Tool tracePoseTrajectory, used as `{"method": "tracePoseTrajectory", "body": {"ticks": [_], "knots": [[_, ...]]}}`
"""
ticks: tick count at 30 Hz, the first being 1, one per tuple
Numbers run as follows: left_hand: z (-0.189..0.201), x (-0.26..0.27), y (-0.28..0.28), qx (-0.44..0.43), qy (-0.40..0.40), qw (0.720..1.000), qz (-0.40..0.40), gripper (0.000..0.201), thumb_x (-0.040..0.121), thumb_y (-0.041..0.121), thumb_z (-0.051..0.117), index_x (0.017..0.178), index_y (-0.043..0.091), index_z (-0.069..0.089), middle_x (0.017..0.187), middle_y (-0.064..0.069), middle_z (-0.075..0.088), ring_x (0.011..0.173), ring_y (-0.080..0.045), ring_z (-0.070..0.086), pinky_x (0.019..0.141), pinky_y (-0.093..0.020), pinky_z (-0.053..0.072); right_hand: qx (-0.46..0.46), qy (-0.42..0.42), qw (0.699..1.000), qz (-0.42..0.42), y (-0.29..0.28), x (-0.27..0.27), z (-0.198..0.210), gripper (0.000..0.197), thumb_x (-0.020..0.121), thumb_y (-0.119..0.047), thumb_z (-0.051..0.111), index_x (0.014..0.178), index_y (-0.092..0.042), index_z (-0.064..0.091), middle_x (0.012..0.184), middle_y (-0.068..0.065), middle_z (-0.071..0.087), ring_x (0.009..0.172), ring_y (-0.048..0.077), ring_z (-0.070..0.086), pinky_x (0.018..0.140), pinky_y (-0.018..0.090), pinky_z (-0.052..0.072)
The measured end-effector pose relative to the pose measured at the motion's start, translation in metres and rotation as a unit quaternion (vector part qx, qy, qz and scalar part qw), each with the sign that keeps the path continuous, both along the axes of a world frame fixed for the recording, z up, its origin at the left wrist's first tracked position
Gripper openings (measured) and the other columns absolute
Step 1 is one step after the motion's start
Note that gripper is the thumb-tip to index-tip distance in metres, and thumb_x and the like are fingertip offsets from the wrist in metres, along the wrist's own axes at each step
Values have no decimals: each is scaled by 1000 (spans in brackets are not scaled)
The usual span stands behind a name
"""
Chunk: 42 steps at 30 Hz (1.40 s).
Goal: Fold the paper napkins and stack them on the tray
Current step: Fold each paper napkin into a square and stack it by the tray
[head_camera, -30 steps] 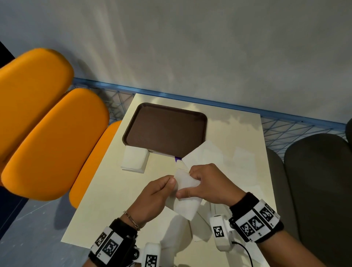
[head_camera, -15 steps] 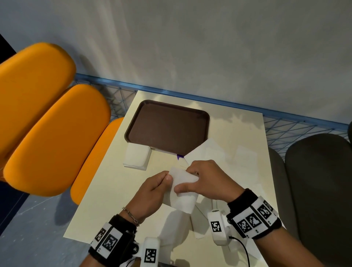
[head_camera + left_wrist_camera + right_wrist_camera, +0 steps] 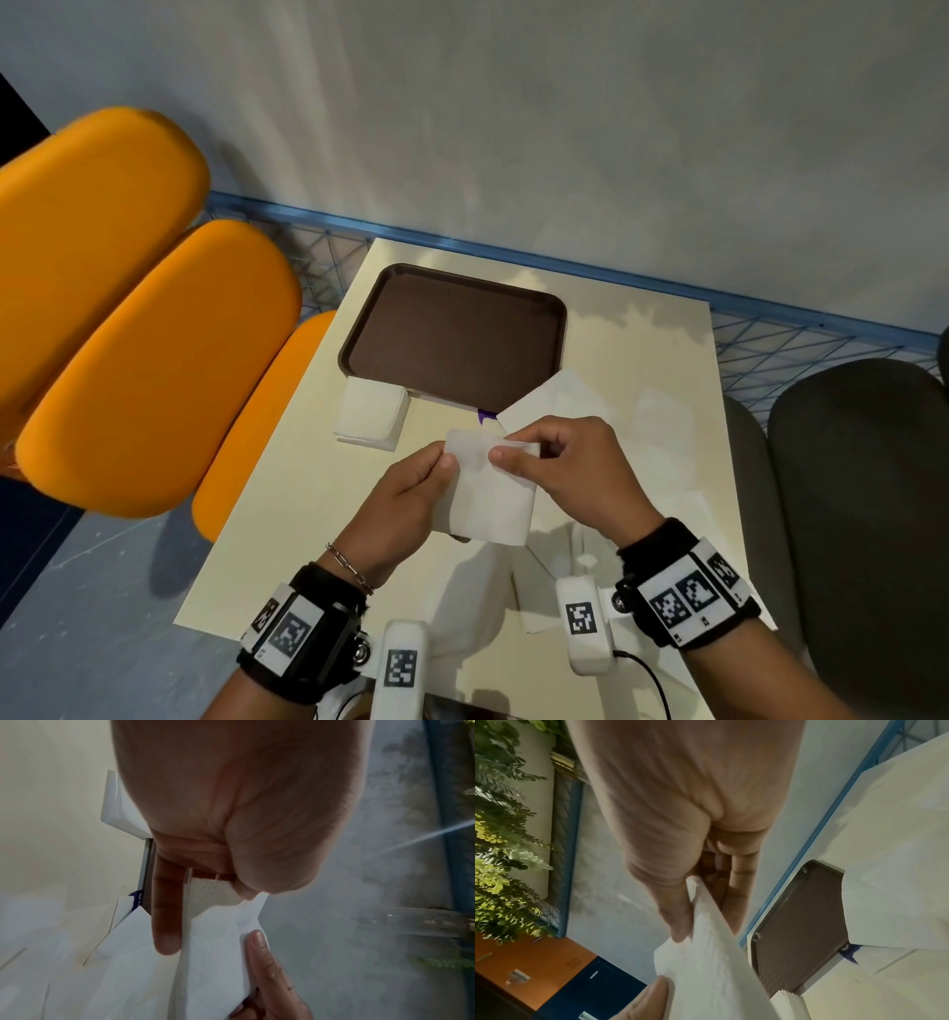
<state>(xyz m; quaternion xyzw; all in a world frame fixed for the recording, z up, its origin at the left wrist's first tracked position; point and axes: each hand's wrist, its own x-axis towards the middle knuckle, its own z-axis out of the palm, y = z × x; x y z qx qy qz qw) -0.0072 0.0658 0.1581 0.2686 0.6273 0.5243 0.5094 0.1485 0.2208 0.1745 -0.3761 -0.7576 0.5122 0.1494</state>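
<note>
We've got both hands, left hand [image 3: 411, 493] and right hand [image 3: 570, 467], pinching one napkin [image 3: 488, 493] mid-fold; tray [image 3: 369, 329] bare, small folded pile [image 3: 371, 419] waits at its near-left corner.

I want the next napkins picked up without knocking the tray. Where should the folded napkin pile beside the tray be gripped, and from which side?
Grip the folded napkin pile at its near edge, coming from the person's side with thumb on top and fingers beneath. Its far edge butts against the brown tray, so that side is blocked, while the near and left edges lie free on the table. The pile lies flat, so a low pinch suits it.
</note>
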Motion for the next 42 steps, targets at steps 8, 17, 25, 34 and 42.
{"method": "tracePoseTrajectory", "body": {"ticks": [8, 17, 25, 34, 42], "knots": [[-1, 3, -3, 1, -13, 1000, 27, 34, 114, 26, 39, 122, 17, 71, 110, -17, 73, 86, -28, 71, 67, -46, 63, -44, 28, 998, -23, -4, -2, -2, 14, 85, -31, 90, 97, -29, 82, 91, -8, 80, 76, 15, 73, 72, 32, 61], [-7, 0, -4, -22, 5, 998, 60, 34, 113, 27, 41, 115, 10, 71, 104, -13, 75, 80, -25, 72, 69, -50, 63, -189, 98, 972, -94, -2, 3, -2, 26, 87, -9, 86, 111, -14, 75, 85, 14, 80, 79, 21, 75, 77, 36, 64], [-17, -8, -5, -46, 42, 994, 86, 32, 113, 28, 41, 110, 21, 72, 98, -2, 75, 85, -24, 73, 65, -44, 65, -256, 66, 961, -79, -13, -14, -16, 44, 96, -25, 79, 135, -29, 59, 98, 9, 81, 95, 24, 79, 80, 33, 64], [-32, -41, -14, -67, 100, 986, 112, 30, 113, 28, 38, 109, 13, 64, 99, -13, 71, 64, -31, 73, 52, -35, 56, -261, 27, 962, -76, -26, -48, -35, 52, 93, -10, 80, 138, -21, 57, 92, 9, 82, 88, 23, 81, 86, 40, 65], [-51, -80, -24, -101, 207, 967, 110, 37, 112, 27, 39, 80, 11, 45, 67, -16, 53, 48, -26, 57, 47, -38, 46, -245, 40, 962, -116, -35, -95, -47, 42, 93, -8, 80, 130, -18, 63, 94, 8, 81, 89, 21, 80, 83, 34, 65]]}}
